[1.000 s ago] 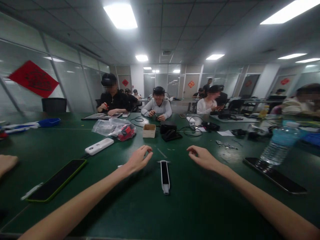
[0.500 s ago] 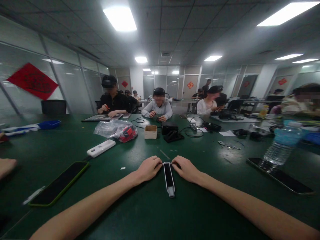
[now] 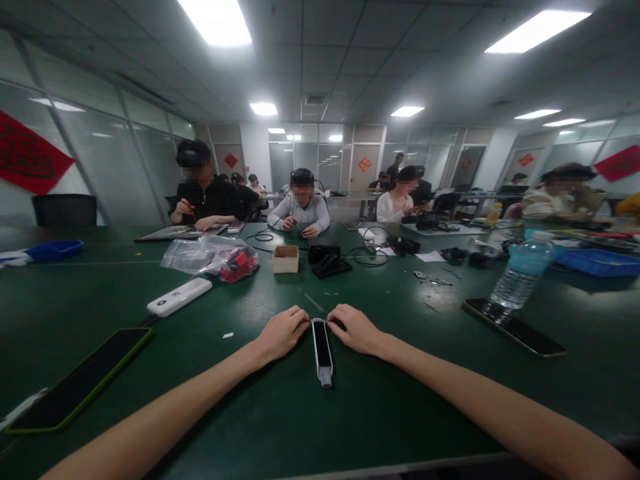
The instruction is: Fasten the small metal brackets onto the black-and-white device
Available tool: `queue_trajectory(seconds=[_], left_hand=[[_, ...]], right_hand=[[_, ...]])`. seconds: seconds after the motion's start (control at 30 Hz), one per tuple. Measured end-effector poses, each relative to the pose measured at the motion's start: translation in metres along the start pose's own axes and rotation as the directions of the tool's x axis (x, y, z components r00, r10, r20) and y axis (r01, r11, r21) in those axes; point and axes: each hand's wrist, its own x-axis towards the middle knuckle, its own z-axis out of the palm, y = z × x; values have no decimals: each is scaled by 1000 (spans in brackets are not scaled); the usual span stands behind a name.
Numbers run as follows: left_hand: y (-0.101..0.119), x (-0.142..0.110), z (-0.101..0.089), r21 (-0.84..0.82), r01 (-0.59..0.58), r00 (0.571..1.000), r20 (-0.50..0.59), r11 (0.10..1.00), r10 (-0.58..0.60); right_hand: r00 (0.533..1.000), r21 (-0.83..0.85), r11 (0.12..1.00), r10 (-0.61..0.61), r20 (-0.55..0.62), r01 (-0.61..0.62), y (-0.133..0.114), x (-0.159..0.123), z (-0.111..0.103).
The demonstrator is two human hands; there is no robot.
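Observation:
A narrow black-and-white device (image 3: 322,350) lies lengthwise on the green table (image 3: 350,413), its far end between my hands. My left hand (image 3: 281,333) rests at the left of that far end, fingers curled in against it, a ring on one finger. My right hand (image 3: 354,328) mirrors it on the right side, fingertips pinched at the same end. Both hands touch the device, which stays flat on the table.
A green-edged phone (image 3: 75,381) lies at the left, a white power bank (image 3: 179,297) and a plastic bag with a red item (image 3: 213,257) beyond it. A small cardboard box (image 3: 285,259), black gear, a water bottle (image 3: 519,270) and a dark phone (image 3: 514,326) stand to the right. Several people sit across the table.
Both hands came down and inward from hovering apart to pinch the device's far end. Since half a second ago they have held there; the view has swung slightly right.

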Motion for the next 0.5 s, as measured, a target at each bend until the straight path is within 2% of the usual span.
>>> queue_trajectory(seconds=[0.5], left_hand=[[-2, -1, 3, 4, -30, 999, -13, 1000, 30]], right_hand=[[999, 8, 999, -32, 25, 32, -7, 0, -2]])
